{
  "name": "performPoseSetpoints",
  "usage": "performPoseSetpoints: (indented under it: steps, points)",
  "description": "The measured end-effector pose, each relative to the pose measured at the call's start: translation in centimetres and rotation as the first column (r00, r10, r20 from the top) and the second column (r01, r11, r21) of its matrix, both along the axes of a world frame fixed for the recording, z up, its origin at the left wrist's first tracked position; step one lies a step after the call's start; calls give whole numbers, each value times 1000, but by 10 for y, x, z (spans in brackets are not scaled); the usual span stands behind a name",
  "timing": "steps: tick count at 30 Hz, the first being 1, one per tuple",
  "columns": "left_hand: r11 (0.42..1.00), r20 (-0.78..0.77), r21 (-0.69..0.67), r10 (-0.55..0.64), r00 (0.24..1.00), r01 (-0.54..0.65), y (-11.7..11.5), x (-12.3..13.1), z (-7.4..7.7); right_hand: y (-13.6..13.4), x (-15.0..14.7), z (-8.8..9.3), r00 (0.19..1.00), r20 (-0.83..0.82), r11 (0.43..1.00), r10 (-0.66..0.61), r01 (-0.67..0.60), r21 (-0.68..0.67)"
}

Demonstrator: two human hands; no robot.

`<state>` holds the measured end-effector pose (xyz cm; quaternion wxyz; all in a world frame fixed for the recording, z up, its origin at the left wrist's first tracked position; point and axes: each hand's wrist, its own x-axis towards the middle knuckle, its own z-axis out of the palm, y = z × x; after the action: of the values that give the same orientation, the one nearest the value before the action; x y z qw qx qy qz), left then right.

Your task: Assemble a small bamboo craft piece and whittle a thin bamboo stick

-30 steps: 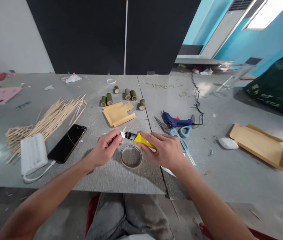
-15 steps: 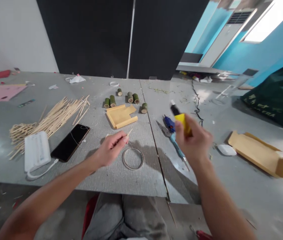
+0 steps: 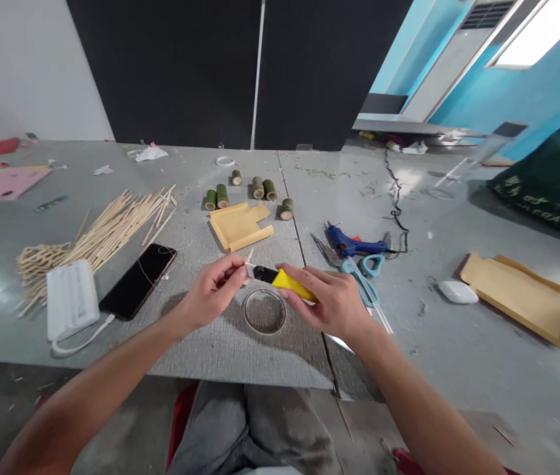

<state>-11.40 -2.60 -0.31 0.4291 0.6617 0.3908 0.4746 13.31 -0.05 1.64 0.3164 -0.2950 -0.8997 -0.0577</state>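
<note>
My left hand (image 3: 216,290) pinches a short thin wooden stick (image 3: 250,255), its tip pointing up past the fingers. Held in my right hand (image 3: 332,297) is a yellow and black utility knife (image 3: 293,284), its blade end against or very close to the stick; exact contact is hard to make out. Just below both hands a thin round ring (image 3: 265,332) lies flat on the table. Beyond them rests a folded piece of brown cardboard (image 3: 239,226), with several short bamboo pieces (image 3: 258,188) standing behind it.
A bundle of wooden sticks (image 3: 106,231), a phone (image 3: 138,280) and a white power bank (image 3: 72,295) lie left. Right of the hands are a blue glue gun (image 3: 353,243), light-blue scissors (image 3: 361,280), a white case (image 3: 458,292) and a cardboard tray (image 3: 522,293). A dark panel (image 3: 171,72) stands behind.
My right hand has brought the utility knife left and down to the stick. The glue gun and scissors, partly covered before, now show more fully. My left hand stays nearly in place.
</note>
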Motion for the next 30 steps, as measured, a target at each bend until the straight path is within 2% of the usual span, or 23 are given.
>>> performPoseSetpoints:
  steps: [5, 9, 11, 13, 14, 15, 16, 17, 20, 23, 30]
  points:
    - [972, -171, 222, 112, 979, -73, 1, -2, -2, -4, -4, -4, 999, 34, 999, -38, 37, 23]
    - [974, -190, 215, 116, 975, -74, 1, -4, -2, -2, -6, -4, 992, 37, 990, -120, 117, 74]
    - [978, -195, 204, 80, 978, -39, -2, -2, -1, 5, 2, 1, 970, -50, 967, -239, 242, 80]
    - [981, -198, 195, 18, 980, 22, -5, 2, 0, 15, 17, 9, 861, -258, 884, -438, 465, 52]
    - [983, -191, 181, -6, 982, 42, -6, 3, 0, 19, 24, 12, 821, -317, 863, -476, 506, 14]
    - [988, -180, 149, -17, 983, 44, -7, 5, -1, 22, 29, 14, 768, -405, 831, -496, 555, 33]
    - [993, -160, 118, -7, 987, 26, -7, 6, -2, 22, 32, 15, 762, -432, 832, -483, 553, 45]
    - [996, -135, 86, 11, 991, 1, -6, 6, -2, 21, 32, 15, 794, -427, 865, -432, 499, 51]
    - [999, -44, -8, 53, 998, -53, -3, 5, -4, 11, 18, 8, 950, -258, 978, -175, 198, 67]
    - [998, 21, -52, 34, 999, -33, -1, 3, -5, 1, 2, 2, 997, -81, 998, -6, 10, 54]
    - [1000, -46, -8, 10, 999, -11, -3, 2, -1, 0, -1, -1, 1000, -2, 1000, -12, 12, 28]
